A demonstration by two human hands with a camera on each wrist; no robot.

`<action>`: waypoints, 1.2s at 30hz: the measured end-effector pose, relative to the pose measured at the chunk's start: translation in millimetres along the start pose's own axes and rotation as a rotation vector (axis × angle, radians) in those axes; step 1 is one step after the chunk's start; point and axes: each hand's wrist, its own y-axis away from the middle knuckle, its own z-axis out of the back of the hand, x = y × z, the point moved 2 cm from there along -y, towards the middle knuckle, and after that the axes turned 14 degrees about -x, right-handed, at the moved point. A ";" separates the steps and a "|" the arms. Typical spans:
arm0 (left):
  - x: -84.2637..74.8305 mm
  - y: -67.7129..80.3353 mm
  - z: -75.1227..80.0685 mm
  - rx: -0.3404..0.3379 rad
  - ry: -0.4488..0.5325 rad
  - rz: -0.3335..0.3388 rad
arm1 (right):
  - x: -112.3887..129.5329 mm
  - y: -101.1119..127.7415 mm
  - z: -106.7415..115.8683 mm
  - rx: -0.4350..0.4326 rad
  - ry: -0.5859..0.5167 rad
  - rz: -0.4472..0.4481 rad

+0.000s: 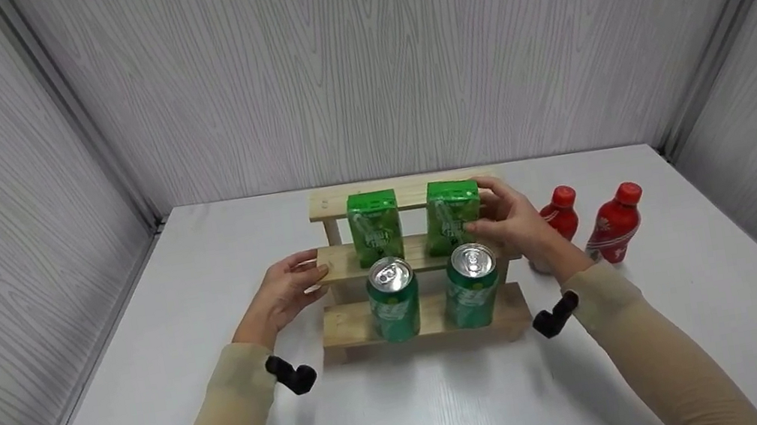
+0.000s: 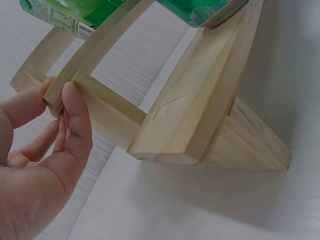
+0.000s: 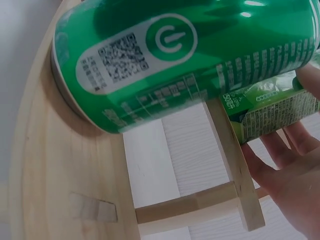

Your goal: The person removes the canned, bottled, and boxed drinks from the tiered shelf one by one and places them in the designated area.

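Observation:
A small wooden three-step shelf (image 1: pixel 349 325) stands on the table. My left hand (image 1: pixel 283 293) pinches the left end of its middle step between thumb and fingers, as the left wrist view (image 2: pixel 55 145) also shows. My right hand (image 1: pixel 512 219) grips the right-hand green drink carton (image 1: pixel 454 217), which stands upright on the middle step; thumb in front, fingers at its side and back. The other green drink carton (image 1: pixel 375 230) stands to its left on that step. Two green soda cans, one left (image 1: pixel 394 301) and one right (image 1: pixel 472 289), stand upright on the lowest step.
Two red bottles (image 1: pixel 615 222) stand on the white table (image 1: pixel 163 338) to the right of the shelf, one partly hidden behind my right forearm. Grey wood-grain panels (image 1: pixel 355 64) enclose the table at the back and both sides.

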 end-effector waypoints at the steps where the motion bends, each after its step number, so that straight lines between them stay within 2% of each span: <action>1: 0.3 -0.1 -0.3 0.000 0.001 0.000 | -0.1 -0.3 0.2 0.003 0.004 0.000; 7: 0.5 0.0 -0.5 -0.003 0.017 0.010 | -0.1 -2.0 -1.0 0.024 -0.008 0.032; 21: -0.7 1.0 -1.6 -0.006 0.032 0.000 | -0.2 -2.7 -0.5 -0.014 -0.011 0.015; 29: -0.5 1.8 -0.7 0.005 0.025 -0.011 | 1.8 -1.8 11.7 -0.016 0.010 0.097; 36: -0.3 2.5 -0.2 -0.003 0.035 0.002 | -0.5 4.7 27.2 -0.037 0.062 0.096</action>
